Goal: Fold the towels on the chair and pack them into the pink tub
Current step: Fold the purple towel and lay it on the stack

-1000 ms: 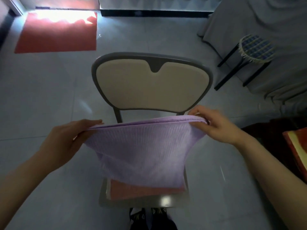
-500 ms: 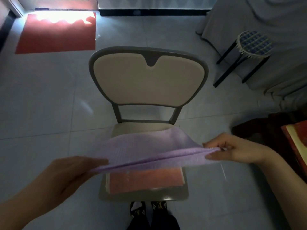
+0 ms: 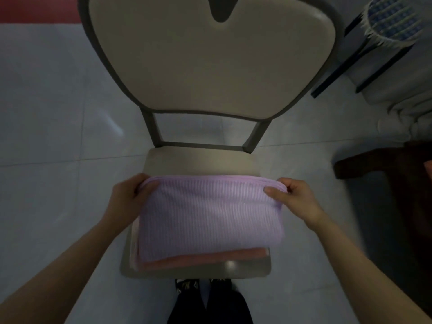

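Note:
A folded lilac ribbed towel (image 3: 208, 216) lies flat on the chair seat (image 3: 201, 160), stacked on a folded salmon-pink towel (image 3: 210, 257) whose front edge shows beneath it. My left hand (image 3: 127, 199) grips the lilac towel's far left corner. My right hand (image 3: 295, 198) pinches its far right corner, thumb on top. The chair has a cream padded back (image 3: 210, 57) in a grey frame. No pink tub is in view.
A small stool (image 3: 388, 22) with a blue checked cushion and black legs stands at the upper right beside grey draped fabric (image 3: 402, 94). Dark furniture (image 3: 392, 174) sits at the right edge. A red mat (image 3: 35, 7) lies far left. My feet (image 3: 203, 286) are below the seat.
The lilac towel, held stretched in the air above the seat, has been folded and lowered flat onto the pink towel. Both hands came down with it; the camera moved closer.

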`<state>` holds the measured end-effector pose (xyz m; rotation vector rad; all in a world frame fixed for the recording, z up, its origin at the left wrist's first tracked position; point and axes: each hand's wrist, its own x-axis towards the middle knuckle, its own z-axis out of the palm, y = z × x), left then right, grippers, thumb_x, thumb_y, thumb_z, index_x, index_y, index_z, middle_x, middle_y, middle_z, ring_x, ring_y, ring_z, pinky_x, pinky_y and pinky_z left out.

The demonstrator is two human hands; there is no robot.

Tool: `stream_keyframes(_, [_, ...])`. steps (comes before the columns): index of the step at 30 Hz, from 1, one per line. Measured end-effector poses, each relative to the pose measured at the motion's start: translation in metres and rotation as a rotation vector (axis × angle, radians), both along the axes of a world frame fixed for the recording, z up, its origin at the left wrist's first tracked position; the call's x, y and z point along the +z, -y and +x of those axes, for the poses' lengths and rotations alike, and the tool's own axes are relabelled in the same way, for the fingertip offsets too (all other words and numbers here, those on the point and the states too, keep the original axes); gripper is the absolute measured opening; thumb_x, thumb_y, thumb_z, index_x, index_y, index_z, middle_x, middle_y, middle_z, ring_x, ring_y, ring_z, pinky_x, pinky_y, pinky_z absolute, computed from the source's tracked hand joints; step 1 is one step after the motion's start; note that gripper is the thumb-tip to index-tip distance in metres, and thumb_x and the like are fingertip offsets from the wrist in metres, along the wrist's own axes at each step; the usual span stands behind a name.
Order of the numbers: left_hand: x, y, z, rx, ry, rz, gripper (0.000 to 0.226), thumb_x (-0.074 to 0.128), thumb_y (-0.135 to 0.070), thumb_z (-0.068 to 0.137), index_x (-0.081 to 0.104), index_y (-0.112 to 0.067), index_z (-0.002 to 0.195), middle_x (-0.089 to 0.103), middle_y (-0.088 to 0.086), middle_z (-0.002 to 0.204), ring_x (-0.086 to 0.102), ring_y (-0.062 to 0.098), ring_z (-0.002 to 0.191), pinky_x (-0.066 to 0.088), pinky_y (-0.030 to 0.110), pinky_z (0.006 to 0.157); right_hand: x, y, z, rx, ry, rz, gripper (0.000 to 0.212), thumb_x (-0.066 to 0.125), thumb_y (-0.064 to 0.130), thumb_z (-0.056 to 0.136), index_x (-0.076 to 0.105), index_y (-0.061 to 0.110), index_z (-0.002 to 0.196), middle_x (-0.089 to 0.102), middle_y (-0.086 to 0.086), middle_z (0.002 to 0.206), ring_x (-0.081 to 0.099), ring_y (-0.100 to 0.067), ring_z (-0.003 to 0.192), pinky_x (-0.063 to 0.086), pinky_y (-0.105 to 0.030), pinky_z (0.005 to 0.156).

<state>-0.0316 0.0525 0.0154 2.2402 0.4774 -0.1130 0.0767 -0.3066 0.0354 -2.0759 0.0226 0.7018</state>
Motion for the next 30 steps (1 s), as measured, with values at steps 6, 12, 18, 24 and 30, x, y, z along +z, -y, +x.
stream_keyframes(6, [-0.034, 0.008, 0.01, 0.289, -0.28, -0.04, 0.031, 0.068, -0.033, 0.084, 0.059, -0.005, 0.09, 0.061, 0.01, 0.081, 0.055, 0.024, 0.078, 0.037, 0.031, 0.062, -0.061, -0.021, 0.008, -0.138, -0.013, -0.297, 0.039, 0.074, 0.037, 0.078, 0.066, 0.007, 0.102, 0.067, -0.008, 0.093, 0.06, -0.024, 0.087, 0.045, -0.031, 0.076])
stream_keyframes(12, [-0.041, 0.009, -0.033, 0.353, -0.528, -0.165, 0.061, 0.078, -0.058, 0.061, 0.063, -0.008, 0.091, 0.068, 0.004, 0.086, 0.064, 0.021, 0.079, 0.051, 0.033, 0.066, -0.071, -0.013, -0.014, -0.206, -0.16, -0.383, 0.062, 0.069, 0.053, 0.077, 0.061, 0.007, 0.118, 0.064, -0.009, 0.116, 0.059, -0.026, 0.104, 0.045, -0.035, 0.088])
stream_keyframes(18, [-0.026, 0.031, -0.025, 0.31, -0.275, -0.306, 0.025, 0.072, -0.027, 0.081, 0.063, -0.017, 0.102, 0.064, -0.006, 0.083, 0.061, 0.014, 0.078, 0.044, 0.023, 0.061, -0.063, -0.026, -0.028, -0.272, 0.051, -0.315, 0.027, 0.067, 0.032, 0.085, 0.055, 0.009, 0.088, 0.059, -0.008, 0.084, 0.055, -0.025, 0.078, 0.037, -0.029, 0.067])
stream_keyframes(24, [0.012, 0.047, -0.045, 0.28, -0.012, -0.173, 0.025, 0.057, -0.021, 0.091, 0.036, -0.019, 0.077, 0.047, 0.003, 0.065, 0.048, 0.006, 0.053, 0.036, 0.014, 0.047, -0.029, -0.033, -0.052, -0.099, 0.33, -0.481, 0.036, 0.042, 0.04, 0.096, 0.041, 0.009, 0.115, 0.056, -0.003, 0.079, 0.052, -0.014, 0.06, 0.037, -0.022, 0.054])
stream_keyframes(30, [-0.005, 0.032, -0.086, 0.299, -0.154, -0.173, 0.031, 0.06, -0.038, 0.086, 0.037, -0.02, 0.077, 0.052, 0.006, 0.065, 0.052, 0.028, 0.06, 0.036, 0.029, 0.05, -0.035, -0.027, -0.088, -0.062, 0.321, -0.364, 0.038, 0.044, 0.054, 0.091, 0.039, 0.019, 0.105, 0.054, 0.008, 0.066, 0.062, -0.018, 0.061, 0.039, -0.02, 0.048])
